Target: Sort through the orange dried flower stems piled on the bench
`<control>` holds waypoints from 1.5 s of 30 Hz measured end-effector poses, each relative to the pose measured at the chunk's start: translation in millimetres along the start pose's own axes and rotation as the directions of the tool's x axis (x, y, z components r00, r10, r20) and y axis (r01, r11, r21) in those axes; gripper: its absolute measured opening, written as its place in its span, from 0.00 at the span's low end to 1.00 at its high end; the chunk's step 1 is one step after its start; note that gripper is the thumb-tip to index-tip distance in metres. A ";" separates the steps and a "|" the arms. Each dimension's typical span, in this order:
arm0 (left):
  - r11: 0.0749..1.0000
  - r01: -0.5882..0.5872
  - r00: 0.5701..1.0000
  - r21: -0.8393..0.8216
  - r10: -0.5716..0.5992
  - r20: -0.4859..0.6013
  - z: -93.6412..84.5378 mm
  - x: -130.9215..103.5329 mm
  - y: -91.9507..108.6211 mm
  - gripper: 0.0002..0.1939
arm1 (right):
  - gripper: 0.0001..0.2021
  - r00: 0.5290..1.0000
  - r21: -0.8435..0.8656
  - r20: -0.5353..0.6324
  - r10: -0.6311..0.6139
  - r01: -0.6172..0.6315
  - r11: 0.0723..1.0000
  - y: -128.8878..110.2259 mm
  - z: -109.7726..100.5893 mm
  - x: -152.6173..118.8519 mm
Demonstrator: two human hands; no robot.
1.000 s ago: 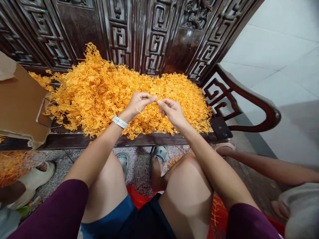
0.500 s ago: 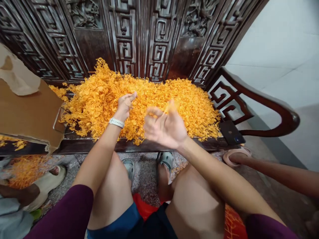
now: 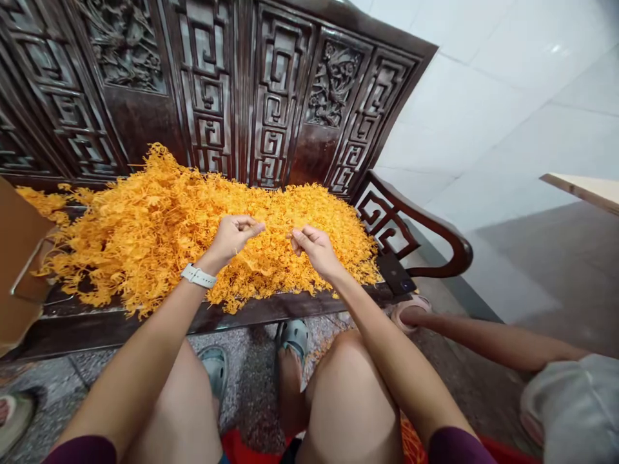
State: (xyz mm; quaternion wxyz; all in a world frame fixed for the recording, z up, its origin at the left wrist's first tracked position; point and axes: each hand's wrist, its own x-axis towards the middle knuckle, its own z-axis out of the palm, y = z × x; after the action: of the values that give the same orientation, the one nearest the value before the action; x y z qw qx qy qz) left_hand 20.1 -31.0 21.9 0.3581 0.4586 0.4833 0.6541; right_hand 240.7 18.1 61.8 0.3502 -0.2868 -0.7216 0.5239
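Note:
A wide heap of orange, stringy pieces point(image 3: 140, 225) lies along the seat of a dark carved wooden bench point(image 3: 159, 322). Over the middle of the heap is my left hand point(image 3: 235, 237), wearing a pale wristband point(image 3: 198, 276). Its thumb and fingers are pinched together, and what they hold, if anything, is too small to make out. My right hand point(image 3: 312, 245) is a short gap to the right, above the heap, its fingers curled against the thumb. Anything between those fingertips cannot be made out either.
A cardboard box point(image 3: 22, 270) with a metal handle stands at the left. A dark phone point(image 3: 396, 274) lies at the bench's right end beside the curved armrest point(image 3: 435, 232). Another person's leg point(image 3: 488, 338) reaches in from the right. Red material point(image 3: 246, 448) shows below, between my legs.
The view has shifted right. My right hand, earlier spread and blurred with palm up, has closed its fingers and turned over. My left hand remains pinched, and both hands are now level.

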 end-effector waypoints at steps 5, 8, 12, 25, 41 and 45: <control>0.996 0.010 0.905 -0.089 -0.047 -0.423 -30.0 29.6 -19.6 0.17 | 0.06 0.505 -0.088 0.861 -0.056 0.256 0.963 -42.3 58.6 -53.7; 0.983 0.133 0.822 -0.128 -0.182 -0.540 -60.8 41.4 -30.0 0.16 | 0.09 -0.084 0.112 0.992 -0.093 0.257 0.960 -70.8 91.0 -82.4; 0.995 0.075 0.881 -0.069 -0.098 -0.462 -72.6 38.1 -31.2 0.15 | 0.09 0.637 0.415 0.750 -0.180 -0.241 0.877 -77.1 76.7 -59.9; 0.856 -0.279 0.952 0.435 0.187 0.242 -8.2 -4.7 10.4 0.19 | 0.20 0.938 -0.523 0.010 -0.346 0.300 0.798 -31.9 8.2 -16.6; 0.848 -0.365 0.892 0.384 0.201 0.404 6.5 -7.4 11.0 0.19 | 0.21 0.932 -0.650 0.259 -0.252 0.362 0.668 -46.6 13.3 -25.0; 0.854 -0.159 0.984 0.495 0.099 0.147 -29.2 16.5 -13.7 0.22 | 0.21 0.882 -0.380 0.340 -0.327 0.447 0.810 -96.5 49.4 -70.2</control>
State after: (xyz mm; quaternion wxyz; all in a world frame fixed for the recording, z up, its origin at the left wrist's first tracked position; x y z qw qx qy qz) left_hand -12.5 -21.0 9.6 0.2085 0.6049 0.5839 0.4996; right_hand 237.7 -91.9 129.6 0.2774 -0.1344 -0.9050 0.2933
